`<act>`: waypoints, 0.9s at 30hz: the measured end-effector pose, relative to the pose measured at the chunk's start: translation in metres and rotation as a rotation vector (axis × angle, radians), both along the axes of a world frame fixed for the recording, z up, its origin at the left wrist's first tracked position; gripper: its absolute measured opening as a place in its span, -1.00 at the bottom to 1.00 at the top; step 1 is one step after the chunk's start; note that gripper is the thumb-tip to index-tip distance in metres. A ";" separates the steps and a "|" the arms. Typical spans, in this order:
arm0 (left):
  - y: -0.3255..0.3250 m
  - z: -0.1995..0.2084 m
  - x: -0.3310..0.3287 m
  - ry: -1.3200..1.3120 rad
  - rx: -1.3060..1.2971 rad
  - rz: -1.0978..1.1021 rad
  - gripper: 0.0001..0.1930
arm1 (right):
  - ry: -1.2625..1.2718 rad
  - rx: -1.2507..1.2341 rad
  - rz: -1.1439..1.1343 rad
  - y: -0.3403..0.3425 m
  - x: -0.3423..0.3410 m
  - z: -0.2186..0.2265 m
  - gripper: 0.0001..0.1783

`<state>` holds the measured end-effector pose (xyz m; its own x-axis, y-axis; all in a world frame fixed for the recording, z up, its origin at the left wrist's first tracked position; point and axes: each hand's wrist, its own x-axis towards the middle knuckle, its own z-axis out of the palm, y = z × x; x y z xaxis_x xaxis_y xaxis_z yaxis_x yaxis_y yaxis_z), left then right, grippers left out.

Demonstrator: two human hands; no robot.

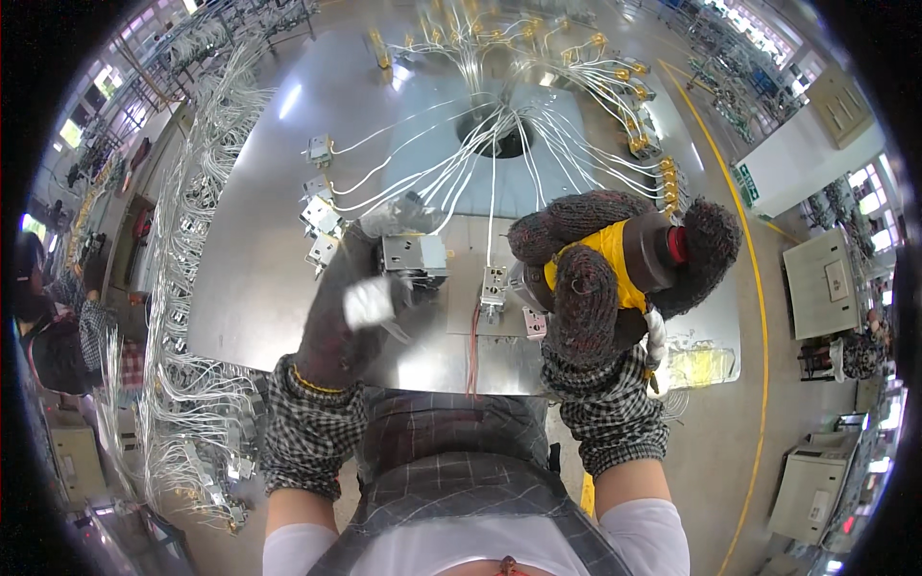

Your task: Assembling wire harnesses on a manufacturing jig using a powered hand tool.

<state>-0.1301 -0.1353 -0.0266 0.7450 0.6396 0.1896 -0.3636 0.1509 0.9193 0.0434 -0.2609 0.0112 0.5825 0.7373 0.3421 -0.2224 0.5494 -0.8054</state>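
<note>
My left hand [346, 326] wears a dark glove with pale covering on its fingertips, partly smeared by motion. It is closed on a silvery metal box-shaped part [415, 252]; which fingers press on it is partly hidden. In dark knitted gloving, my right hand [588, 298] wraps round a dark handheld power tool [624, 257] with yellow tape and a red end. The tool's front points left, towards a small metal fitting [494, 285] on a white tube, apart from it. Beside that fitting lies a small pinkish block [535, 324].
The shiny metal table [250, 288] has a dark round hole [495, 139], where many white tubes spread outward. Several metal parts [322, 216] sit at left, and brass-coloured fittings [669, 182] line the right edge. Bundled white tubes [182, 317] hang along the left side. Reddish wires [473, 350] cross the near edge.
</note>
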 end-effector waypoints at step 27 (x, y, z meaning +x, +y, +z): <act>0.005 -0.048 0.010 0.415 0.923 0.076 -0.21 | -0.019 0.083 0.000 0.001 0.012 -0.038 -0.41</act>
